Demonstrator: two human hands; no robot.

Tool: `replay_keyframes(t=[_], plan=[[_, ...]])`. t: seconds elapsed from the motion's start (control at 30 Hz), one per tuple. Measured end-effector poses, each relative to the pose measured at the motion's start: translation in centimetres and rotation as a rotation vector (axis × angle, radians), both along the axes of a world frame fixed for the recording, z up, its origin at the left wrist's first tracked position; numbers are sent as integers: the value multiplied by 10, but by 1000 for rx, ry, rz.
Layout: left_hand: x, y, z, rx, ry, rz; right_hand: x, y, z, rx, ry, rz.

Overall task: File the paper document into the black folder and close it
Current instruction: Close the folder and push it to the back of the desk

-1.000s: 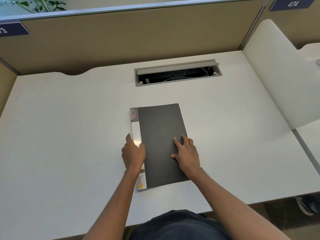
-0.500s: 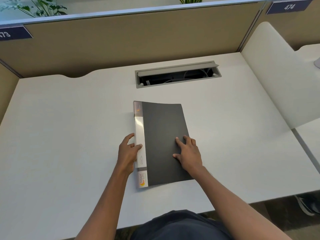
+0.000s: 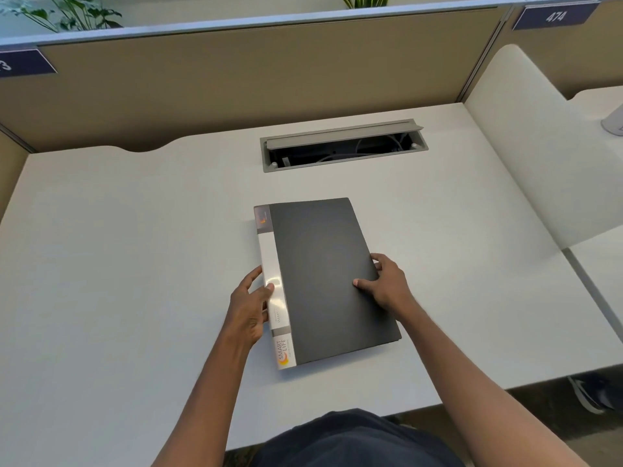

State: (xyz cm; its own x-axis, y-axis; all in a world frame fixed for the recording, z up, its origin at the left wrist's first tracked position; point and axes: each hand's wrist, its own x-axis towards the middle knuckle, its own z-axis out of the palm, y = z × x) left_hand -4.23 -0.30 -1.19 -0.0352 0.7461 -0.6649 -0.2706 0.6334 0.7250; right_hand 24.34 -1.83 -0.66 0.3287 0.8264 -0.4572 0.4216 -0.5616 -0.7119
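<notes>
Black folder (image 3: 328,281), one in number, is held at both long edges. The left hand (image 3: 247,306) is curled against the white spine strip, its thumb laid on the strip and its fingers beside the edge; the right hand (image 3: 387,284) is closed over the opposite edge, thumb pressed on the cover, fingers wrapped at the edge. The cover is shut, matte and dark, with an orange logo at the spine's near end. It lies flat on the white tabletop (image 3: 135,264), near the front edge. No loose sheet can be seen.
</notes>
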Motion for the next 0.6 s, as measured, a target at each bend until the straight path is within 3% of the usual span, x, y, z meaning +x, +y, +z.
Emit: replay_keyframes(t=[0.27, 0.6], plan=[[-32, 15, -7, 147, 348, -43, -49, 23, 2, 12, -55, 25], [-119, 74, -6, 194, 611, -115, -150, 87, 6, 76, -94, 114]])
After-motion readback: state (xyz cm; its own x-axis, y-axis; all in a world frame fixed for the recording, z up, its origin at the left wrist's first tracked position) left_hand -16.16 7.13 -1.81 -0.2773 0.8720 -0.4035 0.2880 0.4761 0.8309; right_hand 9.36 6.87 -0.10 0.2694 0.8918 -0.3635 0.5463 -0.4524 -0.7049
